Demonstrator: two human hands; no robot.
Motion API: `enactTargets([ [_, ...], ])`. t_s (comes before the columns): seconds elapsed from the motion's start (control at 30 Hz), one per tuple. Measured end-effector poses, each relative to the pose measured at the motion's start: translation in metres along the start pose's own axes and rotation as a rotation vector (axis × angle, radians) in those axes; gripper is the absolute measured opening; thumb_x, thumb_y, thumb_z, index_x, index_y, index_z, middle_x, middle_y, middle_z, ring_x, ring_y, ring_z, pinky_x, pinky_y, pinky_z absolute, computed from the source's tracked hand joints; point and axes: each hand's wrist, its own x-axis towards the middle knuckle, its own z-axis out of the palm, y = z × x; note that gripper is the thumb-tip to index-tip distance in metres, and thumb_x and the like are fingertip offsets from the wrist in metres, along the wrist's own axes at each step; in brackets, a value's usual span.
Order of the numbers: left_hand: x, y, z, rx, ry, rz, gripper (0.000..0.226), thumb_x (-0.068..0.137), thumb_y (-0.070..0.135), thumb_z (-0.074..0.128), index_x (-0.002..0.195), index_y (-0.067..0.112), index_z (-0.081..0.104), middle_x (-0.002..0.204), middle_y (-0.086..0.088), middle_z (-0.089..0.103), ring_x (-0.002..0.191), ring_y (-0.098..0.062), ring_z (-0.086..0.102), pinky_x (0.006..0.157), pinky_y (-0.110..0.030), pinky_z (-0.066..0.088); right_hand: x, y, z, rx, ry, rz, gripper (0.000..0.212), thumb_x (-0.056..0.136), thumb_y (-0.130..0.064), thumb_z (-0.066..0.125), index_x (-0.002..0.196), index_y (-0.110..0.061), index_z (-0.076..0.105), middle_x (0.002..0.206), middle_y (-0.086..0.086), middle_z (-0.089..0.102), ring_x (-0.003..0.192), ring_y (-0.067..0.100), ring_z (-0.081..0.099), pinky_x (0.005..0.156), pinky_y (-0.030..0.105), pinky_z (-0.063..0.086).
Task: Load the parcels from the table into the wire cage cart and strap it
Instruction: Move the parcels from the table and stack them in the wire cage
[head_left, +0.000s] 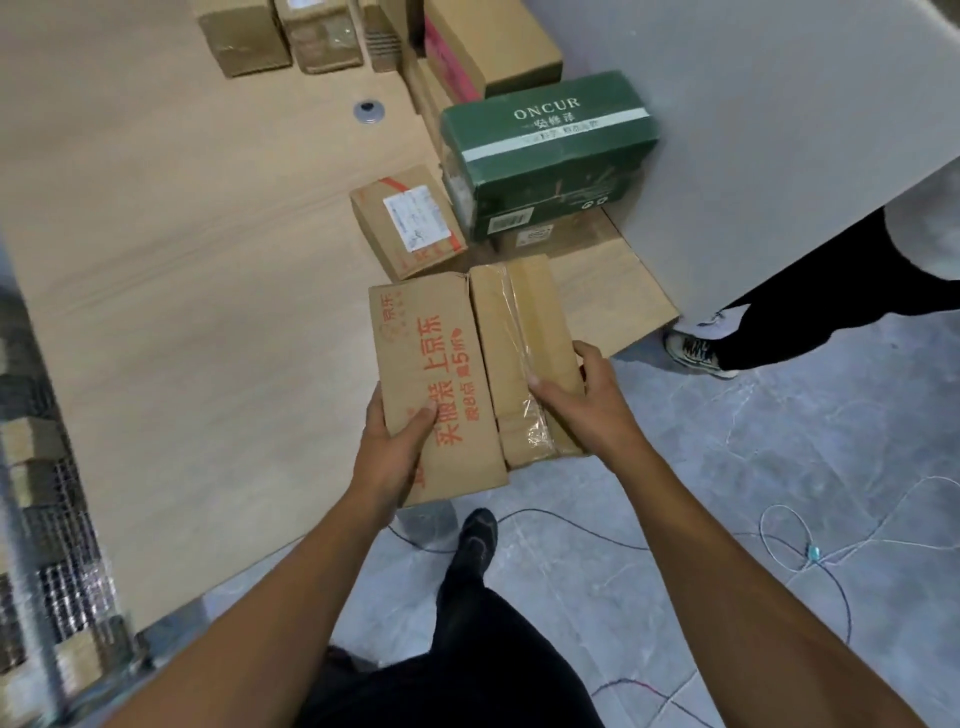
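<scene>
The wearer's foot (478, 535) is standing on the grey floor (779, 441), with cables (789, 545) lying to its right. The cart (47, 519) is showing blurred at the left edge, beside the table (182, 286).

The left hand (395, 441) is gripping the printed box (426, 374) at its near left edge, thumb on top and fingers curled underneath. The right hand (587, 400) is gripping the taped box (519, 338) from the right, thumb lying across the top and fingers wrapping the far side. Both boxes are lying side by side, touching, and overhanging the table's near edge. Whether they are resting on the table cannot be told.

Just beyond, a labelled box (410, 228) is sitting on the table beside a green box (545, 150), which is stacked on other cardboard. More boxes (280, 36) are standing at the far edge. At right, another person's shoe (696, 351) is resting on the floor.
</scene>
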Motion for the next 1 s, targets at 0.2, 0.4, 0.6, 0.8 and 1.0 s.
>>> enactTargets([
  [0.2, -0.042, -0.012, -0.08, -0.005, 0.035, 0.071, 0.068, 0.088, 0.052, 0.077, 0.145, 0.038, 0.043, 0.128, 0.005, 0.072, 0.11, -0.022, 0.074, 0.094, -0.055, 0.059, -0.042, -0.026, 0.061, 0.013, -0.091, -0.094, 0.087, 0.074, -0.065, 0.08, 0.146, -0.04, 0.037, 0.143, 0.001, 0.049, 0.126, 0.02, 0.058, 0.108, 0.048, 0.051],
  [0.4, -0.1, -0.032, -0.195, -0.126, 0.146, 0.157, 0.066, 0.084, 0.057, 0.079, 0.14, 0.042, 0.047, 0.127, 0.006, 0.073, 0.111, -0.021, 0.074, 0.094, -0.053, 0.059, -0.099, -0.079, 0.157, -0.029, -0.214, -0.227, 0.08, 0.082, -0.053, 0.082, 0.148, -0.043, 0.036, 0.148, 0.0, 0.051, 0.132, 0.019, 0.056, 0.112, 0.048, 0.047],
  [0.6, -0.179, -0.065, -0.332, -0.29, 0.352, 0.171, 0.074, 0.068, 0.069, 0.085, 0.131, 0.051, 0.052, 0.121, 0.009, 0.075, 0.107, -0.017, 0.075, 0.092, -0.05, 0.06, -0.168, -0.136, 0.285, -0.074, -0.414, -0.362, 0.09, 0.07, -0.072, 0.074, 0.15, -0.058, 0.035, 0.143, -0.013, 0.045, 0.128, 0.002, 0.053, 0.112, 0.04, 0.047],
  [0.8, -0.249, -0.094, -0.441, -0.382, 0.611, 0.162, 0.093, 0.061, 0.069, 0.088, 0.14, 0.038, 0.048, 0.115, 0.014, 0.076, 0.102, -0.012, 0.076, 0.079, -0.035, 0.063, -0.227, -0.171, 0.407, -0.122, -0.6, -0.461, 0.08, 0.075, -0.072, 0.071, 0.145, -0.069, 0.032, 0.133, -0.027, 0.042, 0.126, -0.001, 0.051, 0.113, 0.048, 0.045],
  [1.0, -0.273, -0.104, -0.501, -0.471, 0.823, 0.144, 0.069, 0.083, 0.049, 0.083, 0.141, 0.035, 0.049, 0.116, 0.014, 0.076, 0.1, -0.009, 0.075, 0.079, -0.033, 0.063, -0.239, -0.211, 0.498, -0.183, -0.755, -0.49, 0.074, 0.074, -0.071, 0.07, 0.138, -0.075, 0.033, 0.133, -0.026, 0.045, 0.125, 0.002, 0.054, 0.112, 0.05, 0.047],
])
